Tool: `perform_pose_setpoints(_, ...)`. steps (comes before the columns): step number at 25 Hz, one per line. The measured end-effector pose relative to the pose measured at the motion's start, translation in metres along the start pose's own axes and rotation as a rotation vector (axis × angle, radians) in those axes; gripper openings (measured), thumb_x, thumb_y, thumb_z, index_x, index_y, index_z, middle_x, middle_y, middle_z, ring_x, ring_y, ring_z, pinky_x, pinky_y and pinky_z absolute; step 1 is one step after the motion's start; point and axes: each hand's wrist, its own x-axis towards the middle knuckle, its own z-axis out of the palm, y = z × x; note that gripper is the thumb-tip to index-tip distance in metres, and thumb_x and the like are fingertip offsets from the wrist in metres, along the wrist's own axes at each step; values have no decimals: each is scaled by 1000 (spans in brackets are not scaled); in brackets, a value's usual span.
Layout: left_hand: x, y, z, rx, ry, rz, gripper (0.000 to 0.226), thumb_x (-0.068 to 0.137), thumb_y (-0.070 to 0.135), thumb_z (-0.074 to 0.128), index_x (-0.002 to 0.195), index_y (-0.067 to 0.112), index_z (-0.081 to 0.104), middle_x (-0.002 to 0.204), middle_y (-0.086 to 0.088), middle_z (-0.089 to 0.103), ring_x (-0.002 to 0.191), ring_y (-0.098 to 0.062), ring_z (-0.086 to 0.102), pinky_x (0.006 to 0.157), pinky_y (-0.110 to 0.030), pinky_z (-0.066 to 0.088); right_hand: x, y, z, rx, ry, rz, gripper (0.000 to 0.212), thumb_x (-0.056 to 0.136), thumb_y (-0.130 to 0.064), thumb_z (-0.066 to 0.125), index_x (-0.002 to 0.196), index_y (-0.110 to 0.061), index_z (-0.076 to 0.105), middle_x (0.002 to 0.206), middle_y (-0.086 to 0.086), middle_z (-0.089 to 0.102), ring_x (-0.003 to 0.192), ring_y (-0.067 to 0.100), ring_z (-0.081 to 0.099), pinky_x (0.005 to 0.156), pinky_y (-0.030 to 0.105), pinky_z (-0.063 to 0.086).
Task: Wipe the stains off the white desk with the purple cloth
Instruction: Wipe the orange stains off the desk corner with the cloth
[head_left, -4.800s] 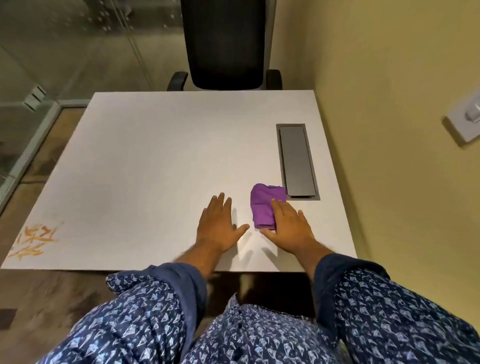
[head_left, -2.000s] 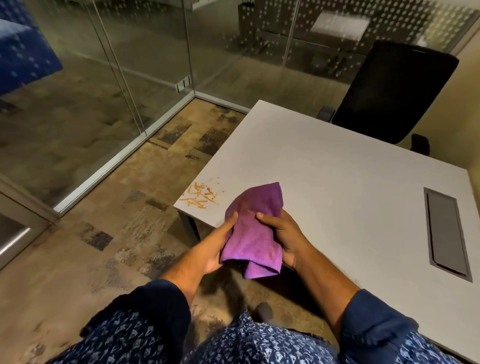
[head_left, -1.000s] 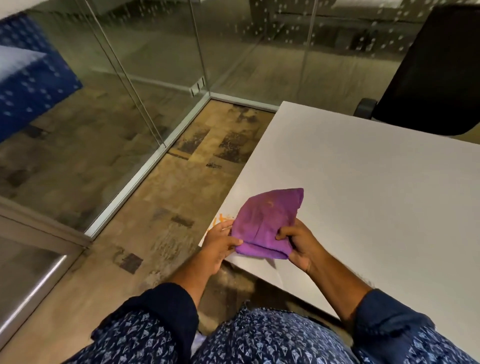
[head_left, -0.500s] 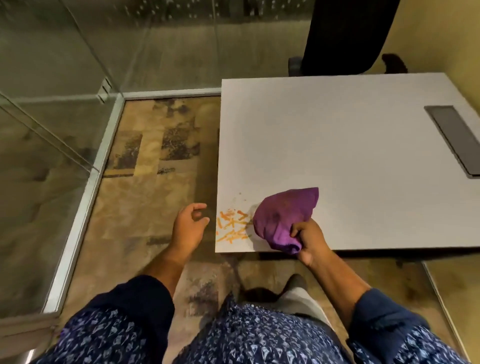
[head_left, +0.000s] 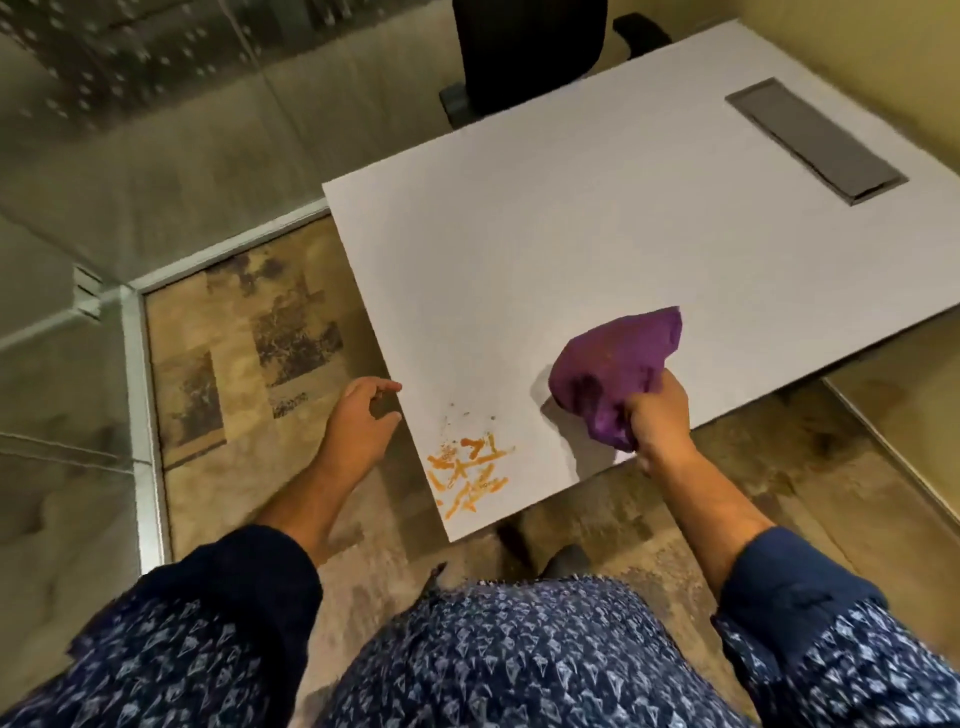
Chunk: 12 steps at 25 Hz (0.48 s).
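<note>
The white desk (head_left: 571, 218) runs diagonally across the view, its near corner pointing at me. Orange stains (head_left: 467, 475) mark that corner, with a few small specks just above them. My right hand (head_left: 660, 415) grips the bunched purple cloth (head_left: 615, 364), which rests on the desk to the right of the stains, apart from them. My left hand (head_left: 361, 418) hovers beside the desk's left edge, fingers curled loosely, holding nothing.
A grey cable hatch (head_left: 815, 140) is set into the desk at the far right. A black office chair (head_left: 524, 47) stands behind the far edge. A glass partition with a metal frame (head_left: 140, 374) runs along the left over patterned floor.
My left hand let go of the cloth and moved to the desk's left edge. The right hand alone holds the cloth, now set down right of the stains. My view has turned.
</note>
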Motion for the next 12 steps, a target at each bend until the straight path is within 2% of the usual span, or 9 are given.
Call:
perform_pose_setpoints(2, 22, 0, -4, 41, -18, 33, 38, 94, 3, 71, 129, 16, 70, 140, -4, 57, 126, -16, 53, 102, -30, 44, 14, -8, -3, -99, 97, -138, 33, 75, 17, 43, 87, -9, 58, 71, 4, 54, 55, 11, 51, 45, 24, 40)
perform_pose_setpoints(5, 49, -4, 1, 149, -97, 104, 37, 93, 6, 73, 127, 19, 69, 140, -4, 55, 123, -14, 52, 102, -26, 40, 34, -3, -13, -390, 219, -327, 30, 68, 13, 40, 88, -5, 53, 79, 14, 56, 70, 29, 53, 55, 38, 43)
perform_pose_setpoints(7, 66, -12, 8, 217, -194, 171, 37, 93, 7, 73, 127, 19, 69, 142, -4, 55, 121, -17, 55, 103, -26, 40, 36, 18, -13, -651, 196, -299, 25, 69, 13, 43, 84, -7, 49, 82, 15, 56, 72, 33, 52, 57, 40, 38)
perform_pose_setpoints(8, 75, -17, 10, 245, -246, 208, 37, 93, 8, 72, 128, 19, 69, 144, -5, 54, 121, -20, 57, 104, -29, 43, 34, 33, -10, -750, 111, -235, 27, 72, 11, 45, 90, -8, 53, 90, 14, 58, 79, 34, 54, 63, 38, 39)
perform_pose_setpoints(10, 96, -28, 15, 296, -346, 270, 36, 95, 9, 69, 130, 18, 67, 147, -7, 53, 129, -27, 57, 110, -36, 46, 29, 72, 3, -905, -137, -44, 46, 79, 4, 51, 123, -8, 60, 123, 20, 59, 111, 40, 58, 88, 40, 46)
perform_pose_setpoints(11, 107, -34, 17, 311, -389, 295, 36, 96, 11, 68, 131, 18, 66, 148, -7, 52, 133, -26, 55, 110, -32, 45, 24, 89, 11, -955, -208, 34, 59, 84, 3, 54, 142, -7, 53, 141, 22, 50, 128, 42, 53, 104, 42, 44)
perform_pose_setpoints(12, 118, -38, 19, 315, -422, 323, 36, 98, 13, 68, 133, 17, 64, 148, -5, 51, 134, -22, 53, 106, -25, 41, 21, 104, 18, -987, -209, 82, 69, 87, 4, 56, 154, -7, 42, 153, 23, 40, 139, 43, 46, 116, 41, 38)
